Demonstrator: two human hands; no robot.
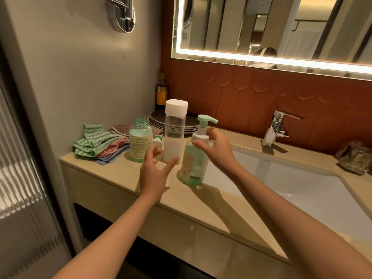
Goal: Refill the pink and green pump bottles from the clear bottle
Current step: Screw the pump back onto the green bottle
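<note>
Head view: the right hand (216, 152) grips the collar of the green pump bottle (192, 165), which stands on the desk (120, 178). The left hand (154, 172) is open, fingers spread, near the clear bottle (174, 127) at 11 o'clock. The plastic is probably light and slippery, so hold the body firmly.

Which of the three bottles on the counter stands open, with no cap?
The leftmost bottle, its threaded neck bare. The tall clear bottle has a white cap; the right bottle carries its green pump.
</note>
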